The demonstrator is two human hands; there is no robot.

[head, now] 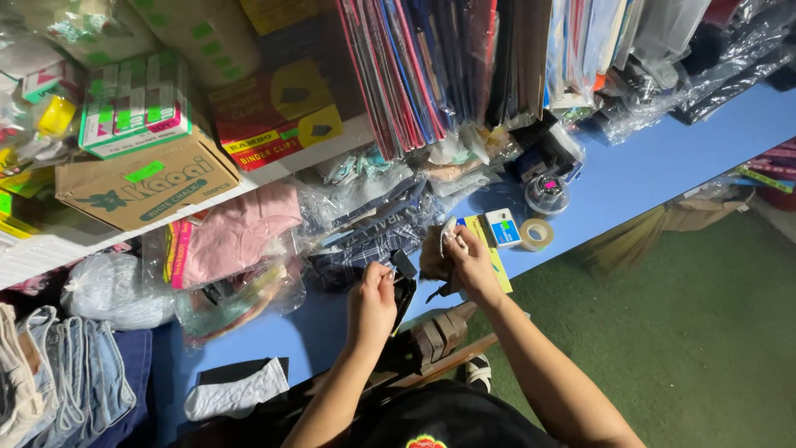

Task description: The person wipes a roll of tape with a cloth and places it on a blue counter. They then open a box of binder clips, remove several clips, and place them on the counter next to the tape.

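Both hands work over the blue tabletop (663, 166). The left hand (371, 303) pinches a black strap (404, 282); the right hand (471, 261), at its 2 o'clock, has its fingers (452, 241) closed on a small pale piece I cannot make out. The strap looks light, soft and floppy, best pinched near its end. A tape roll (536, 234) lies at 2 o'clock of the right hand.

Blue counter (663, 158) under my hands; beside it, dark plaid cloth (373, 245), pink bagged fabric (240, 228), a seemingly yellow card (491, 253).
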